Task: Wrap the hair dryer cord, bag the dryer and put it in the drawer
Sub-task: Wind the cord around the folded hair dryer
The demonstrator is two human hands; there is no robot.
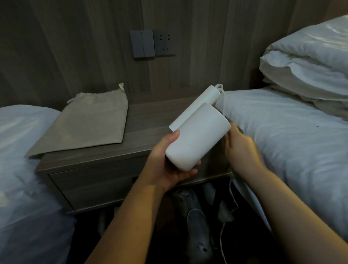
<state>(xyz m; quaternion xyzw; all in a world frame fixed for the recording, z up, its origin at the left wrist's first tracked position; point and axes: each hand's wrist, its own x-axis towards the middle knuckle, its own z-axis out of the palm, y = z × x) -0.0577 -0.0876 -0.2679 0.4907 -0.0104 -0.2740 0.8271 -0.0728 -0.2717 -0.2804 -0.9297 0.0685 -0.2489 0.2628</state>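
While the cord (225,226) is hanging loose toward the floor in front of the nightstand (101,156), the left hand (167,163) is gripping the white hair dryer (198,136) above its front edge. The right hand (239,150) is closing beside the barrel; its hold cannot be confirmed. Farther back, the drawstring bag (91,122) is lying flat on the nightstand's left side.
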